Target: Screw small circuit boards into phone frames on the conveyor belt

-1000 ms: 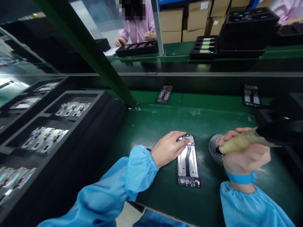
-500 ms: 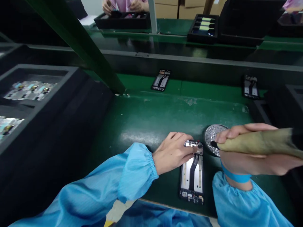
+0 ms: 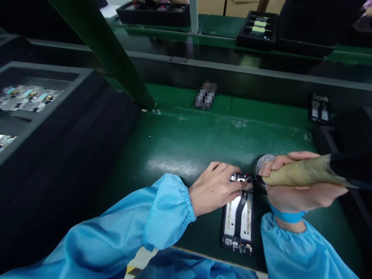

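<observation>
An opened phone (image 3: 240,217) lies on the green bench with its inner side up, a black ribbon cable running down its middle. My left hand (image 3: 216,188) is closed on its upper end, fingers at the circuit board there. In my right hand (image 3: 290,174) is an electric screwdriver (image 3: 299,171) with a yellowish wrapped body, held almost level. Its dark tip is close to the phone's top right corner; I cannot tell whether it touches. Behind my right fingers, a round silver dish (image 3: 264,161) with a dotted surface is partly hidden.
Another opened phone (image 3: 319,108) lies at the far right, and a blurred phone (image 3: 205,95) at the back. On the left stands a dark box (image 3: 72,100) with boards inside. A green post (image 3: 107,54) slants down to the bench. Black trays (image 3: 257,31) sit across the ledge.
My right hand has moved left with the electric screwdriver, bringing its tip from over the dish to beside the phone's top right corner. My left hand stays on the phone. The view has shifted slightly.
</observation>
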